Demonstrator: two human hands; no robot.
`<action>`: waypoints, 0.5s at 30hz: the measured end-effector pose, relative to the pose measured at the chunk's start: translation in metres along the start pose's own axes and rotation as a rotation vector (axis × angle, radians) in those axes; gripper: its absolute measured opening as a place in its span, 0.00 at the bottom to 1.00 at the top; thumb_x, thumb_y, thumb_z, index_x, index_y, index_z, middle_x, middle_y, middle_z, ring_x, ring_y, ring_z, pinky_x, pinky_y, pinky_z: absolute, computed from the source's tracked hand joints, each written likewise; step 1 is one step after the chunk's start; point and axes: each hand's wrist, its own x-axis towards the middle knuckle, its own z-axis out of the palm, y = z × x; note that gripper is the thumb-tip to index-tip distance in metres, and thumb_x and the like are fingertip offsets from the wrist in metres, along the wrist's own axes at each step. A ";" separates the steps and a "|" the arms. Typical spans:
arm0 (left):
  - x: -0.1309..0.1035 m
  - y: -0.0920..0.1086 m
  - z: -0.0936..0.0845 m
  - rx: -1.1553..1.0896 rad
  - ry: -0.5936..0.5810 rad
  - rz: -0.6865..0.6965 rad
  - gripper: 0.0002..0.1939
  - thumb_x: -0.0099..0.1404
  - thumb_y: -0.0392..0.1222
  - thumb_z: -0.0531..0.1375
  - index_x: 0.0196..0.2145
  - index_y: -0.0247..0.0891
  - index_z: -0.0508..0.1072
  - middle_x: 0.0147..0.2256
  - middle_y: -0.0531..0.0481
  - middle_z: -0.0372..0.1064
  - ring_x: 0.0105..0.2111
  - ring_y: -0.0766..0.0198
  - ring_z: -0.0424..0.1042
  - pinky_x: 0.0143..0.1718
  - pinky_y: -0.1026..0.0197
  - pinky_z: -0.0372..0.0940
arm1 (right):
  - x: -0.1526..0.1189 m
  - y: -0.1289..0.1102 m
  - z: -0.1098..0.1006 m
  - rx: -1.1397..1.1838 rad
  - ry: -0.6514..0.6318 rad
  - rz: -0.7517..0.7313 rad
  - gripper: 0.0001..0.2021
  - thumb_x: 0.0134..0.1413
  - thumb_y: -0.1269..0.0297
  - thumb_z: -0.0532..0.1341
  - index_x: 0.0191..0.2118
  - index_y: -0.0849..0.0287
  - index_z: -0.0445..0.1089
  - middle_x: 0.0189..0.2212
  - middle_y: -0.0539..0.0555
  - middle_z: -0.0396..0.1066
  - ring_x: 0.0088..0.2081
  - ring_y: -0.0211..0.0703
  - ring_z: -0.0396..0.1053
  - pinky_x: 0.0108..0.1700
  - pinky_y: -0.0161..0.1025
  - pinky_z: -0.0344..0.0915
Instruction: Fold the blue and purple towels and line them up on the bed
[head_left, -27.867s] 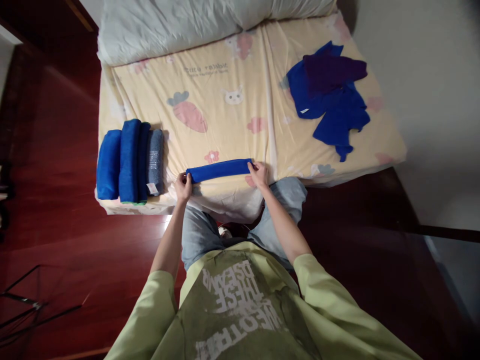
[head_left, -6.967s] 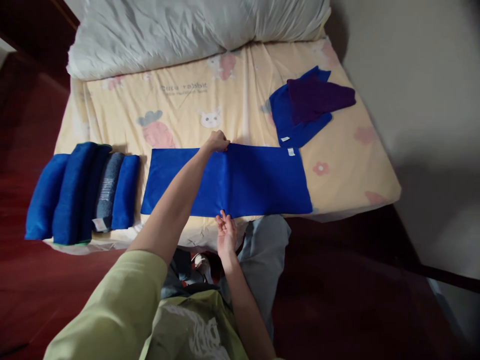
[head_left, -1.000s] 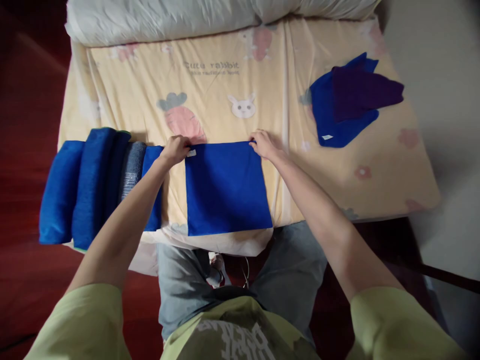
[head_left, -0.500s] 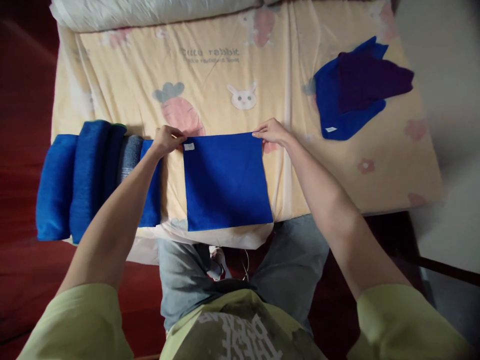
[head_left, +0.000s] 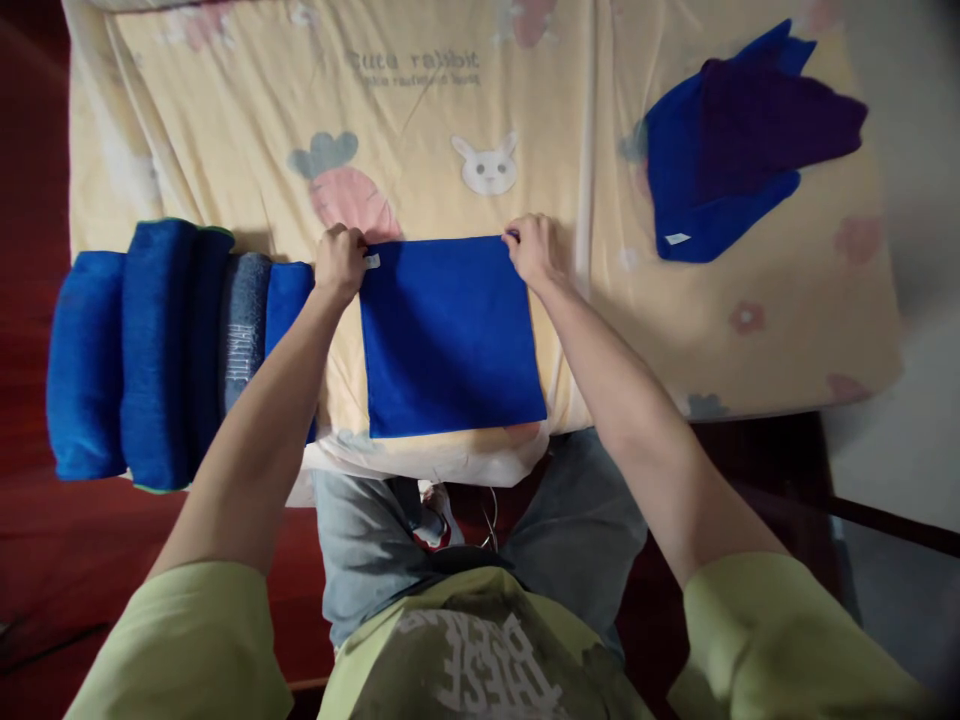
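Note:
A flat blue cloth (head_left: 454, 340) lies spread in front of me on the bedding, roughly square, with a small white tag at its far left corner. My left hand (head_left: 342, 262) is closed on that corner, fingers curled over the edge. At the far right corner, my right hand (head_left: 531, 248) pinches the same cloth between thumb and fingers. The cloth's near edge hangs free of both hands, close to the bedding's front edge.
Yellow rabbit-print bedding (head_left: 420, 130) covers the surface. Several rolled or folded blue towels (head_left: 157, 350) and a grey one (head_left: 245, 320) stand at the left. Blue cloth (head_left: 675, 200) with purple cloth (head_left: 772, 130) on it lies crumpled at the far right.
Both hands' fingers have curled more tightly at the cloth's far corners. The view has shifted, so the bedding and the right-hand pile appear higher. The cloth stays spread.

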 end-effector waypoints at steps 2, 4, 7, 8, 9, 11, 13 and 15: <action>-0.010 0.017 0.004 0.020 0.048 0.061 0.17 0.72 0.46 0.52 0.48 0.36 0.76 0.55 0.36 0.70 0.61 0.46 0.65 0.63 0.43 0.60 | -0.009 -0.018 0.002 -0.118 -0.023 -0.060 0.22 0.73 0.55 0.51 0.57 0.64 0.73 0.58 0.65 0.70 0.65 0.61 0.62 0.69 0.67 0.55; -0.024 0.041 0.011 0.039 0.036 0.168 0.20 0.73 0.47 0.51 0.55 0.37 0.73 0.64 0.37 0.62 0.67 0.45 0.57 0.67 0.39 0.54 | -0.021 -0.042 0.008 -0.184 -0.074 -0.151 0.22 0.73 0.60 0.49 0.64 0.63 0.67 0.66 0.63 0.62 0.69 0.60 0.55 0.71 0.68 0.49; -0.048 0.074 0.033 0.034 -0.048 0.297 0.26 0.74 0.50 0.49 0.64 0.36 0.67 0.70 0.38 0.54 0.72 0.47 0.48 0.71 0.39 0.44 | -0.044 -0.078 0.029 -0.191 -0.189 -0.262 0.25 0.72 0.63 0.48 0.69 0.64 0.61 0.71 0.61 0.55 0.73 0.55 0.49 0.74 0.64 0.42; -0.055 0.082 0.042 0.024 -0.063 0.302 0.28 0.75 0.51 0.48 0.66 0.35 0.65 0.70 0.38 0.53 0.72 0.48 0.46 0.72 0.39 0.42 | -0.052 -0.086 0.037 -0.183 -0.220 -0.267 0.26 0.72 0.64 0.47 0.70 0.64 0.59 0.72 0.60 0.54 0.73 0.54 0.47 0.75 0.63 0.40; -0.061 0.087 0.051 0.011 -0.067 0.289 0.30 0.75 0.52 0.47 0.67 0.35 0.63 0.71 0.38 0.53 0.73 0.48 0.45 0.72 0.39 0.40 | -0.058 -0.092 0.045 -0.178 -0.239 -0.257 0.27 0.72 0.64 0.47 0.71 0.64 0.57 0.72 0.60 0.52 0.74 0.52 0.45 0.76 0.61 0.38; -0.069 0.092 0.063 -0.009 -0.052 0.237 0.32 0.75 0.54 0.45 0.69 0.34 0.60 0.71 0.38 0.51 0.74 0.48 0.42 0.73 0.38 0.37 | -0.067 -0.095 0.056 -0.176 -0.244 -0.218 0.28 0.71 0.64 0.47 0.73 0.63 0.53 0.74 0.59 0.48 0.75 0.50 0.42 0.76 0.60 0.34; -0.072 0.089 0.067 -0.015 -0.038 0.189 0.33 0.75 0.56 0.46 0.70 0.35 0.60 0.72 0.38 0.49 0.74 0.47 0.38 0.73 0.36 0.35 | -0.068 -0.090 0.059 -0.179 -0.233 -0.180 0.29 0.71 0.62 0.47 0.74 0.61 0.51 0.75 0.57 0.45 0.76 0.49 0.39 0.76 0.60 0.32; -0.072 0.084 0.065 -0.016 -0.031 0.139 0.35 0.74 0.58 0.47 0.70 0.36 0.60 0.73 0.39 0.47 0.74 0.45 0.35 0.72 0.34 0.34 | -0.065 -0.079 0.056 -0.190 -0.200 -0.112 0.29 0.72 0.60 0.47 0.74 0.62 0.50 0.75 0.58 0.44 0.76 0.50 0.38 0.76 0.61 0.32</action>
